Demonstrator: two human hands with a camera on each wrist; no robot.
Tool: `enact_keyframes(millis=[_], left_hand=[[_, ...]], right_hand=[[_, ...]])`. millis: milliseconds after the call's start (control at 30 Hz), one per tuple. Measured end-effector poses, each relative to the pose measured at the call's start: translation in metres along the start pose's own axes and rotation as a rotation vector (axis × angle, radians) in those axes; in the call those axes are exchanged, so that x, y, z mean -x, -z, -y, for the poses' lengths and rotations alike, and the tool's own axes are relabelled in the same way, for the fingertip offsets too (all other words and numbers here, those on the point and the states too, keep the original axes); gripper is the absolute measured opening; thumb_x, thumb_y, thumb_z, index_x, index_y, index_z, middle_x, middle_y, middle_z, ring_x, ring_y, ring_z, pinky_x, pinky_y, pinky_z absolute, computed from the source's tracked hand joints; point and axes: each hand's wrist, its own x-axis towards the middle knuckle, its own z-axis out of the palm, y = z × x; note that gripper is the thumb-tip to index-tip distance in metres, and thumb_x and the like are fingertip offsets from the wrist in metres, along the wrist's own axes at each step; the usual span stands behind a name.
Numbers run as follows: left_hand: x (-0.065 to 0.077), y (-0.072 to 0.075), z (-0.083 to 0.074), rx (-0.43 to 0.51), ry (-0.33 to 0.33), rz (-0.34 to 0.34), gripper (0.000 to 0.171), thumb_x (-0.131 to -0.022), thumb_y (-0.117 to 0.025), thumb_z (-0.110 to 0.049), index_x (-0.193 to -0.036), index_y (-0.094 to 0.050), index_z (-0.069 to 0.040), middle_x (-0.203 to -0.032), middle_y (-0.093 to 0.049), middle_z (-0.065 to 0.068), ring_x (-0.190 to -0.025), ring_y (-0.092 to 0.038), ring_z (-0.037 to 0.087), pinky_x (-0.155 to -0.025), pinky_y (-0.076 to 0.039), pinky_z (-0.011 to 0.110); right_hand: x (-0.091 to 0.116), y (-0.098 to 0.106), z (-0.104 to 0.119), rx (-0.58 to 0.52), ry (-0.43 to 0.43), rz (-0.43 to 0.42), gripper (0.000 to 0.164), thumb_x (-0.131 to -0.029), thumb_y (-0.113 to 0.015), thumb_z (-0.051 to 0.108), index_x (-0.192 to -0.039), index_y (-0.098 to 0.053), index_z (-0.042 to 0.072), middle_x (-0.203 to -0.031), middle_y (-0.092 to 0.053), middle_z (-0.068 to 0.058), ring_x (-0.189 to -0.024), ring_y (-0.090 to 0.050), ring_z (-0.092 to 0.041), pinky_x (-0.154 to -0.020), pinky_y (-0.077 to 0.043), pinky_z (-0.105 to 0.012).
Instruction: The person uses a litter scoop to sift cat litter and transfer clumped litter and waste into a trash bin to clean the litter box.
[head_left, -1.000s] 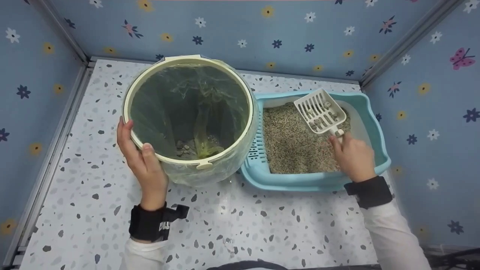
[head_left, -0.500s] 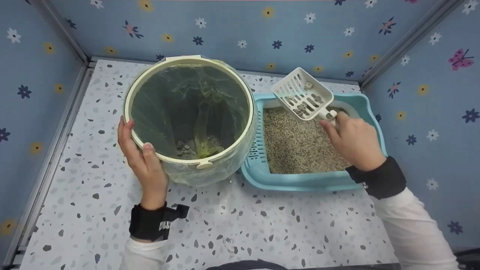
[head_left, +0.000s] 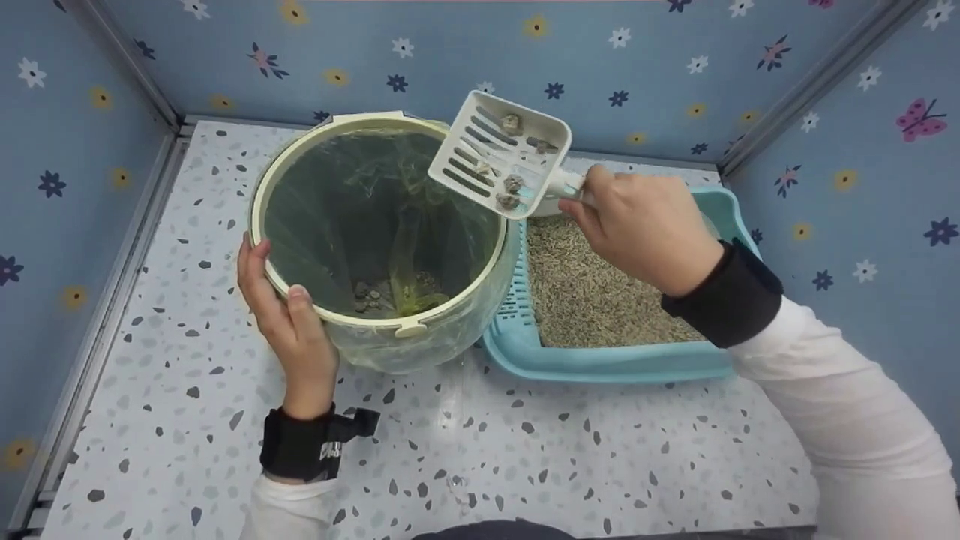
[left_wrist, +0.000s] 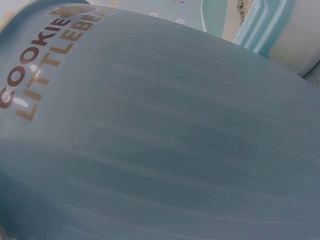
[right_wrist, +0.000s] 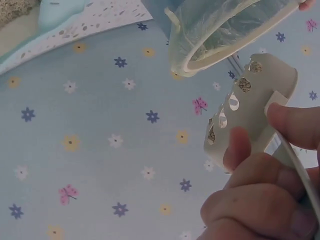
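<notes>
My right hand (head_left: 649,225) grips the handle of a white slotted litter scoop (head_left: 517,159), with several greyish clumps (head_left: 512,124) lying in it. In the head view the scoop overlaps the right rear rim of a round bin (head_left: 259,202) lined with a clear yellowish bag. Dark clumps (head_left: 367,292) lie at the bin's bottom. Against the bin's left front side rests my left hand (head_left: 296,337), fingers extended along the outside and thumb tip at the rim. The left wrist view holds mostly the bin's blue-grey lettered wall (left_wrist: 175,125); that hand is hidden there. The right wrist view shows the scoop's underside (right_wrist: 265,85).
A light blue litter box (head_left: 600,364) with brown granular litter (head_left: 592,292) stands right beside the bin. Both stand on a speckled white surface (head_left: 450,450). Flowered blue panels (head_left: 480,45) enclose the back and both sides.
My right hand has lifted the scoop with its clumps and carried it left from over the litter box to the bin's rim. The left hand has stayed at the bin.
</notes>
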Motion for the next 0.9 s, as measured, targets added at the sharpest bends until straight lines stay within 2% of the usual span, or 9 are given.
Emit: enact_keyframes(millis=[167, 267, 367, 467, 567, 667, 900], left_hand=[[0.0, 0.001, 0.0, -0.004, 0.004, 0.007, 0.047, -0.087, -0.034, -0.003, -0.13, -0.037, 0.015, -0.144, -0.027, 0.032, -0.139, -0.023, 0.028, -0.114, -0.013, 0.033], [0.0, 0.001, 0.001, -0.002, 0.002, 0.006, 0.047, -0.087, -0.034, -0.003, -0.13, -0.037, 0.015, -0.144, -0.027, 0.032, -0.139, -0.023, 0.028, -0.115, -0.014, 0.033], [0.0, 0.0, 0.001, -0.001, 0.002, 0.001, 0.047, -0.087, -0.034, -0.003, -0.13, -0.037, 0.015, -0.144, -0.027, 0.032, -0.139, -0.023, 0.028, -0.115, -0.014, 0.033], [0.0, 0.0, 0.002, -0.002, 0.001, -0.002, 0.047, -0.086, -0.035, -0.003, -0.129, -0.038, 0.015, -0.143, -0.027, 0.033, -0.139, -0.024, 0.029, -0.115, -0.014, 0.033], [0.0, -0.001, 0.002, -0.001, -0.001, -0.005, 0.047, -0.086, -0.036, -0.004, -0.129, -0.038, 0.015, -0.143, -0.028, 0.032, -0.138, -0.024, 0.029, -0.115, -0.014, 0.033], [0.0, -0.001, 0.002, 0.002, -0.003, -0.007, 0.047, -0.086, -0.036, -0.004, -0.128, -0.038, 0.015, -0.143, -0.029, 0.032, -0.138, -0.025, 0.029, -0.115, -0.014, 0.033], [-0.001, 0.0, 0.001, -0.003, 0.002, -0.007, 0.047, -0.086, -0.035, -0.005, -0.129, -0.038, 0.015, -0.143, -0.028, 0.032, -0.139, -0.024, 0.028, -0.115, -0.014, 0.033]], right_hand=[[-0.018, 0.001, 0.016, 0.225, 0.174, -0.063, 0.04, -0.098, -0.045, 0.03, -0.066, -0.044, 0.007, -0.053, -0.025, 0.004, -0.041, -0.02, -0.01, -0.035, -0.019, -0.026], [-0.025, 0.0, 0.024, 0.369, 0.272, -0.091, 0.038, -0.099, -0.041, 0.024, -0.066, -0.046, 0.007, -0.052, -0.03, 0.003, -0.041, -0.021, -0.009, -0.035, -0.021, -0.025], [-0.027, -0.001, 0.03, 0.5, 0.369, -0.134, 0.032, -0.1, -0.041, 0.018, -0.078, -0.059, 0.001, -0.055, -0.049, -0.002, -0.041, -0.038, -0.011, -0.039, -0.033, -0.024], [-0.025, -0.002, 0.032, 0.588, 0.466, -0.19, 0.024, -0.098, -0.045, 0.013, -0.096, -0.065, 0.0, -0.067, -0.062, -0.007, -0.052, -0.057, -0.017, -0.048, -0.047, -0.027], [-0.023, -0.003, 0.032, 0.616, 0.545, -0.242, 0.021, -0.095, -0.048, 0.007, -0.099, -0.066, -0.001, -0.07, -0.063, -0.008, -0.058, -0.061, -0.019, -0.054, -0.05, -0.029], [-0.021, -0.004, 0.03, 0.609, 0.577, -0.292, 0.02, -0.094, -0.047, 0.002, -0.097, -0.067, -0.001, -0.067, -0.059, -0.006, -0.055, -0.057, -0.017, -0.052, -0.048, -0.028], [-0.015, -0.002, 0.021, 0.539, 0.514, -0.368, 0.024, -0.097, -0.046, 0.01, -0.093, -0.068, -0.001, -0.068, -0.063, -0.007, -0.054, -0.059, -0.02, -0.047, -0.046, -0.028]])
